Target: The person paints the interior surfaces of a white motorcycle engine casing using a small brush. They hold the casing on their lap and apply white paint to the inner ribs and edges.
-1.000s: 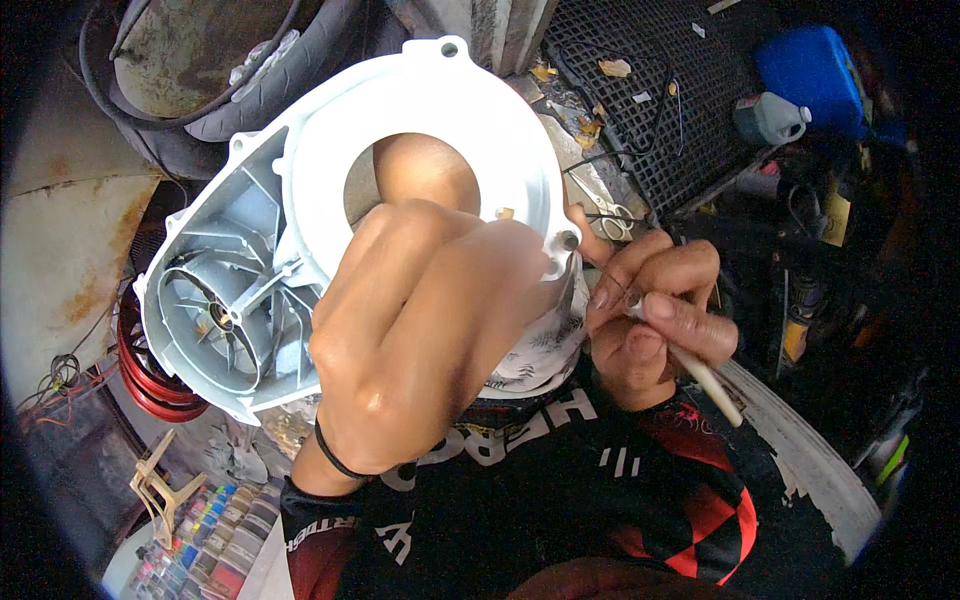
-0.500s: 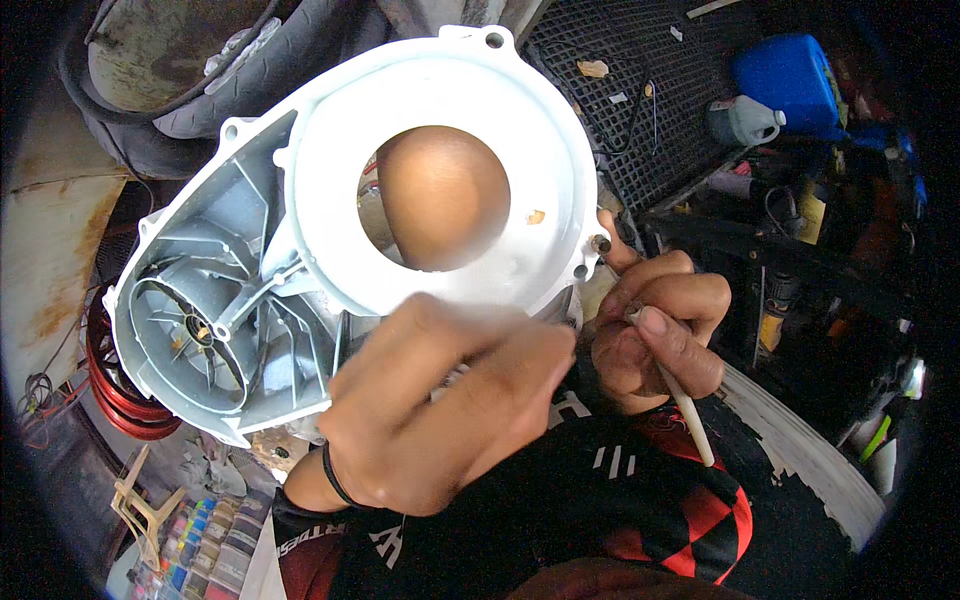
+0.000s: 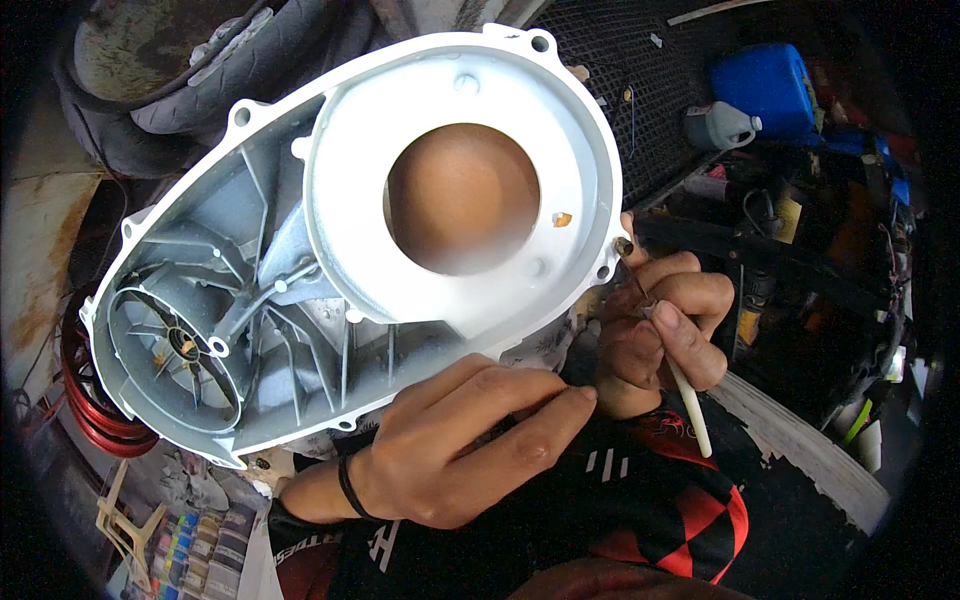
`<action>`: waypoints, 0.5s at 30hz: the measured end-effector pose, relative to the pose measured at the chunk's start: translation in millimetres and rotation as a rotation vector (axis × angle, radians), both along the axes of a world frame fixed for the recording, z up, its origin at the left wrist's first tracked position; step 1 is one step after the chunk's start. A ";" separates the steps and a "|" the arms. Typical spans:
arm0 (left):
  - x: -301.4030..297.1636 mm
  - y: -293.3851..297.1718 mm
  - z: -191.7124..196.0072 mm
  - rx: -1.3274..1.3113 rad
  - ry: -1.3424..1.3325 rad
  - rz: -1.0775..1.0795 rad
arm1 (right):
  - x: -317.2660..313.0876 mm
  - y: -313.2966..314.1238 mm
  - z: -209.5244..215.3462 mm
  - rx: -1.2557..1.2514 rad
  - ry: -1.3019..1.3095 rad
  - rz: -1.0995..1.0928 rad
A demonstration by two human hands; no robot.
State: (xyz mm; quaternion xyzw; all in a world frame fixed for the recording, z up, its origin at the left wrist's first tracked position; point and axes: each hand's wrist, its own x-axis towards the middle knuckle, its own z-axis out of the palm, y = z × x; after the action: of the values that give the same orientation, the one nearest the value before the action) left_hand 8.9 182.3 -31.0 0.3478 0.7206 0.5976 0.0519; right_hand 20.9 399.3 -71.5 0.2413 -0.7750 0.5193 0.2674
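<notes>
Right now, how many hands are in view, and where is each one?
2. The left hand lies just below the grey cover. The right hand is at the cover's right rim, pinching a thin white-handled tool. No other hands show.

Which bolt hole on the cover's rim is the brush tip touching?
The bolt hole at the cover's right edge, beside the right hand; the brush meets it, the others stand untouched.

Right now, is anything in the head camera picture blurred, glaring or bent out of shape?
Head view: the silver engine cover is sharp and evenly lit, with no harsh glare; the brownish round shape seen through its big opening is soft and out of focus; the left hand and right hand are clear; the rim goes black, and the tyre curves toward it.
</notes>
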 end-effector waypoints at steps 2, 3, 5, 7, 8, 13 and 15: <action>0.7 -1.2 -1.1 0.014 0.008 0.009 | -2.8 -8.0 -5.2 -0.062 0.065 -0.036; 0.4 -1.5 -1.5 0.019 0.008 0.009 | -4.2 -11.6 -7.4 -0.082 0.095 -0.061; -0.3 -1.3 -2.1 0.029 0.009 0.010 | -5.6 -14.5 -9.2 -0.072 0.130 -0.114; -0.1 -2.2 -3.0 0.042 0.006 0.015 | -5.4 -13.9 -8.1 -0.052 0.126 -0.121; 0.0 -2.4 -3.5 0.049 0.004 0.018 | -5.7 -13.7 -7.9 -0.042 0.125 -0.119; 0.1 -2.5 -3.4 0.050 0.007 0.022 | -4.7 -11.8 -8.3 0.009 0.124 -0.136; 0.0 -2.2 -3.4 0.052 0.005 0.022 | -2.9 -12.4 -7.7 0.018 0.109 -0.153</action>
State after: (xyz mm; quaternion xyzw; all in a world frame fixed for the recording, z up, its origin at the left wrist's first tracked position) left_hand 8.9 180.2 -34.4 0.3429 0.7086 0.6157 0.0344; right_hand 17.9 386.9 -79.2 0.2119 -0.7800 0.4764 0.3460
